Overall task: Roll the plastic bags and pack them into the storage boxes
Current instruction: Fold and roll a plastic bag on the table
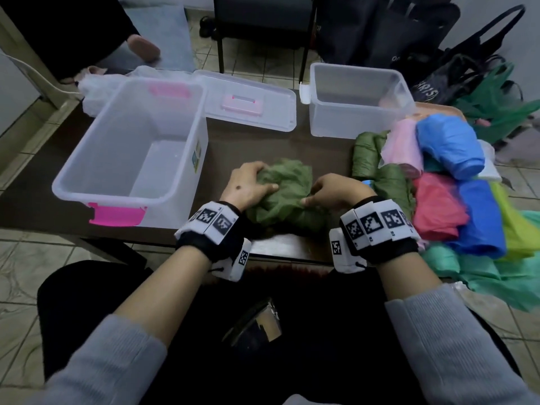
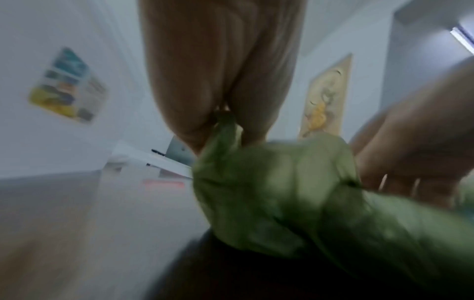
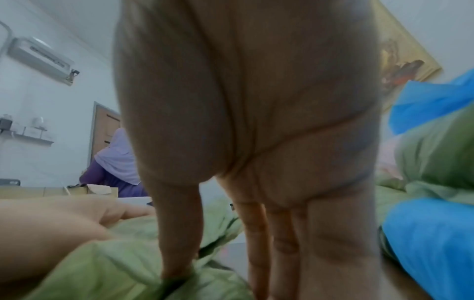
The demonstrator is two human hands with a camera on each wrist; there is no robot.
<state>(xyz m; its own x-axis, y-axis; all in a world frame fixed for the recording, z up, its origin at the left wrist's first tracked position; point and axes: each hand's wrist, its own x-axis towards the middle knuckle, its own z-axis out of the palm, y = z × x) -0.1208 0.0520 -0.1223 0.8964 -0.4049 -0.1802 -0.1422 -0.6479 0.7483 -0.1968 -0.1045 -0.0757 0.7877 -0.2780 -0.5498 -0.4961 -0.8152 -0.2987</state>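
Observation:
A crumpled olive-green plastic bag (image 1: pixel 282 194) lies on the dark table in front of me. My left hand (image 1: pixel 251 185) grips its left side with curled fingers; the left wrist view shows the green bag (image 2: pixel 277 188) pinched between thumb and fingers. My right hand (image 1: pixel 330 190) grips the bag's right side, and in the right wrist view its thumb presses into the green plastic (image 3: pixel 123 263). A large clear storage box with pink latches (image 1: pixel 128 153) stands empty at the left. A smaller clear box (image 1: pixel 359 100) stands at the back right.
A clear lid with a pink handle (image 1: pixel 248 103) lies between the boxes. Rolled and loose bags in green, pink, blue, red and yellow (image 1: pixel 438 176) pile up at the right. Dark bags (image 1: pixel 438 54) and a chair (image 1: pixel 263 24) stand beyond the table.

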